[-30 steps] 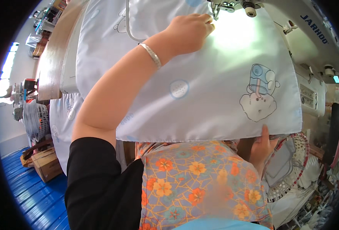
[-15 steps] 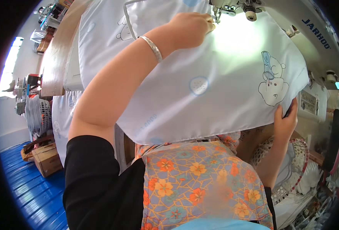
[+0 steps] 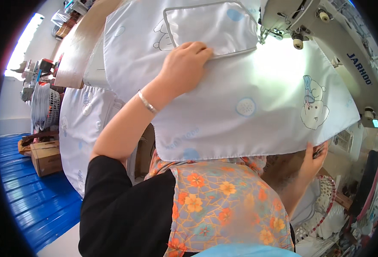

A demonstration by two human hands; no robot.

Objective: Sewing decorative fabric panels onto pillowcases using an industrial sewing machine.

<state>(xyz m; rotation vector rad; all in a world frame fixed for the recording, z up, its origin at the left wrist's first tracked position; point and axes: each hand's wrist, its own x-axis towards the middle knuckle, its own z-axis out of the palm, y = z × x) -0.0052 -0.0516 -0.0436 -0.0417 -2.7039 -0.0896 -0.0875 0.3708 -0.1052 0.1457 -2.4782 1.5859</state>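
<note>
A large white fabric sheet [image 3: 223, 132] with printed cartoon bears and blue shapes spreads over the sewing machine's bed. On it lies a smaller white panel with grey edging [image 3: 214, 30], its right corner by the machine's needle [image 3: 262, 39]. My left hand [image 3: 186, 66] is on the panel's lower edge, fingers bent together over the edging; the thumb is hidden. At the sheet's near right edge, my right hand [image 3: 313, 160] curls round a small dark object [image 3: 320, 150], mostly covered by the fingers. The thumb touches or nearly touches the hem.
The sewing machine's arm [image 3: 347, 55] and its lit lamp area stand at the upper right. A basket with a red rim [image 3: 332, 192] is below my right hand. More printed fabric [image 3: 75, 128] hangs at the left, near a cardboard box [image 3: 46, 157] on the blue floor.
My left hand has moved left and nearer, away from the needle, uncovering the grey-edged panel. My right hand sits lower against the hem. The whole view has shifted somewhat.
</note>
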